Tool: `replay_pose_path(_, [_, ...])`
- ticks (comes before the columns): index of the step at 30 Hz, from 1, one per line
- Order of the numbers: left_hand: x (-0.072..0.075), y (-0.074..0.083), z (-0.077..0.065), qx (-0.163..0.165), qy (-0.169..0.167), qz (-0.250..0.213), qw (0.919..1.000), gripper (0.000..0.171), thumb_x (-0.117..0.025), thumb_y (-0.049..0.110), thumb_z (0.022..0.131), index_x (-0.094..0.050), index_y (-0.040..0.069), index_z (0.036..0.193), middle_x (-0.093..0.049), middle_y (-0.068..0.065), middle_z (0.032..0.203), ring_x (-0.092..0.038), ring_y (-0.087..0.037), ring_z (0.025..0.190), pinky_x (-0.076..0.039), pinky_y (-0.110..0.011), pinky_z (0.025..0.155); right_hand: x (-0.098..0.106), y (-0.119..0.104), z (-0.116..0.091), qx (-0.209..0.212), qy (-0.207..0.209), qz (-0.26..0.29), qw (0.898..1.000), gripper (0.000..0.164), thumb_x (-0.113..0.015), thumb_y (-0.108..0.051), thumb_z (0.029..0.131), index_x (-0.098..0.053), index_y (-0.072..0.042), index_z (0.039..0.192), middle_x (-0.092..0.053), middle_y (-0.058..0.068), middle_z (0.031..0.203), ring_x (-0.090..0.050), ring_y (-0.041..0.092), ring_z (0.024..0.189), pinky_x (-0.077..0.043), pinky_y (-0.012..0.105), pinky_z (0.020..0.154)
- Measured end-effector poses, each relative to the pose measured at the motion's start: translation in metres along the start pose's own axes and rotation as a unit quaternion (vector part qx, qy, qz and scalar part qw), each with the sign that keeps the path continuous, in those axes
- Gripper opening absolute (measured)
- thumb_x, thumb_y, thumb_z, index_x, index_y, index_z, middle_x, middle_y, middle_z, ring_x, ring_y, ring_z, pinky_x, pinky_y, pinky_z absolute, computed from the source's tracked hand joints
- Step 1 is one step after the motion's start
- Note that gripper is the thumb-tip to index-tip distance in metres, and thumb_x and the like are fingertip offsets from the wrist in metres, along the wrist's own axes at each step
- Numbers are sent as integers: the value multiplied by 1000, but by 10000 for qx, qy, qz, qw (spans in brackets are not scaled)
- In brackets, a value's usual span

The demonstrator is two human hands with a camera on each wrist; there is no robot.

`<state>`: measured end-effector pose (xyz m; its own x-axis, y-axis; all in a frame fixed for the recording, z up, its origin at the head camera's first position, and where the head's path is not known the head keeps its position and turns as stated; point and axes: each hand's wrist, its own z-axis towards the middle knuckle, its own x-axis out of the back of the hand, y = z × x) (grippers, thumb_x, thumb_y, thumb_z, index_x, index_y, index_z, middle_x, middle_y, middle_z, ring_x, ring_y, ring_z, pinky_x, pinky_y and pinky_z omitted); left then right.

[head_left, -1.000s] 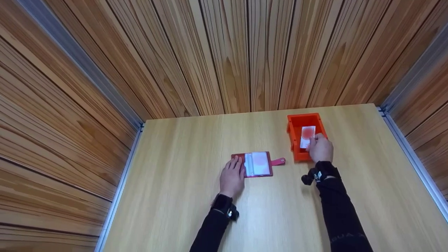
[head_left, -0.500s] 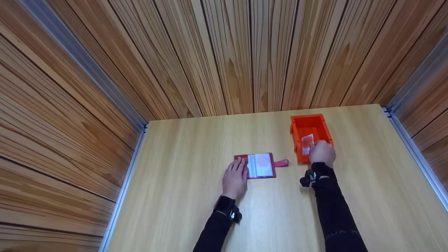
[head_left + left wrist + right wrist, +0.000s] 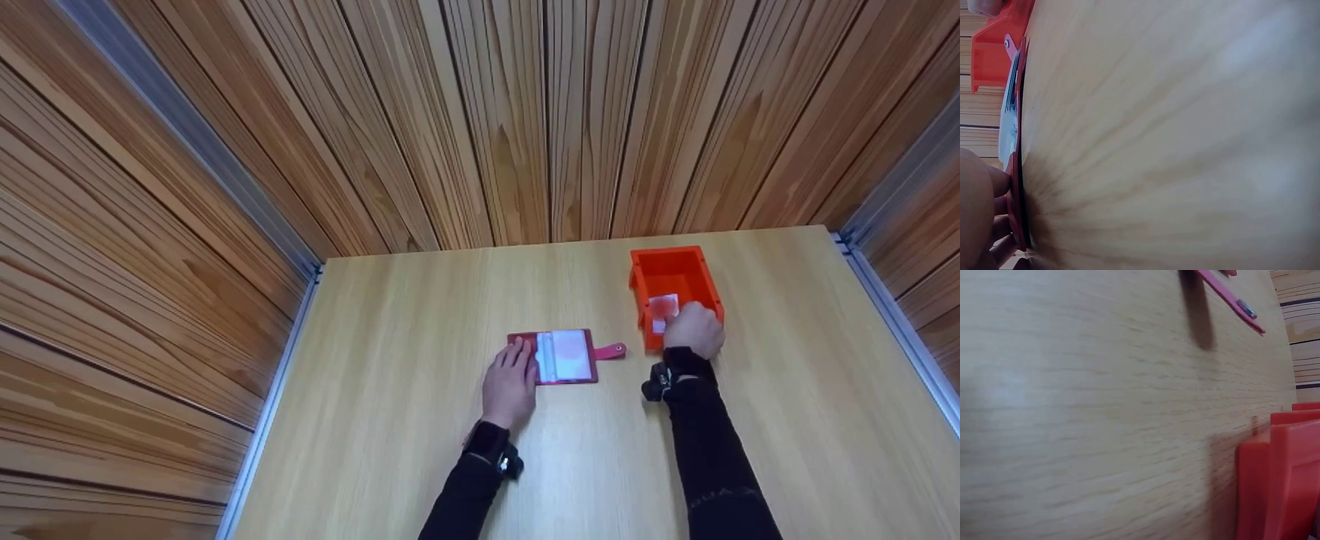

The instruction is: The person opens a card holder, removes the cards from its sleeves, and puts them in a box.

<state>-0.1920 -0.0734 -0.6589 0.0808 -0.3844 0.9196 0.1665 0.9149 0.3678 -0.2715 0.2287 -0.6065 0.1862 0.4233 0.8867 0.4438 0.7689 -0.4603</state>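
Printed card (image 3: pixel 662 305) now nearer orange bin's (image 3: pixel 671 265) front, work remains inside; right hand (image 3: pixel 695 330) curled, cannot tell if pinching it; left hand (image 3: pixel 510 385) open-fingered on unfolded card holder (image 3: pixel 568 355)

No legible text — faint marking (image 3: pixel 724 494) on right sleeve (image 3: pixel 709 450), too blurred to read.

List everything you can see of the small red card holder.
The card holder lies open on the table, left of the orange bin. Its red cover looks like leather, though the material is uncertain. Pale, glossy plastic-looking sleeves show inside, their edges layered in the left wrist view. A pinkish strap with a metal snap points toward the bin, its end raised off the table. The left hand rests its fingers on the left panel.
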Motion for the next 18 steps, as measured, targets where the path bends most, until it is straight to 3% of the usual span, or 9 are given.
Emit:
replay_pose_path(9, [3, 3, -2, 112, -138, -156, 9997, 49, -49, 31, 109, -50, 13, 154, -47, -6, 161, -44, -27, 148, -38, -45, 120, 1, -3, 3, -320, -187, -148, 9992, 31, -63, -20, 99, -72, 8, 110, -71, 34, 110, -68, 49, 99, -57, 60, 85])
replay_pose_path(18, [2, -1, -2, 36, -25, -100, 9999, 48, -48, 32, 109, -51, 12, 153, -49, -7, 160, -45, -28, 147, -39, -45, 119, -2, -3, 2, -193, -35, -50, 9998, 27, -54, -10, 96, -74, 8, 102, -72, 34, 104, -69, 50, 96, -57, 60, 83])
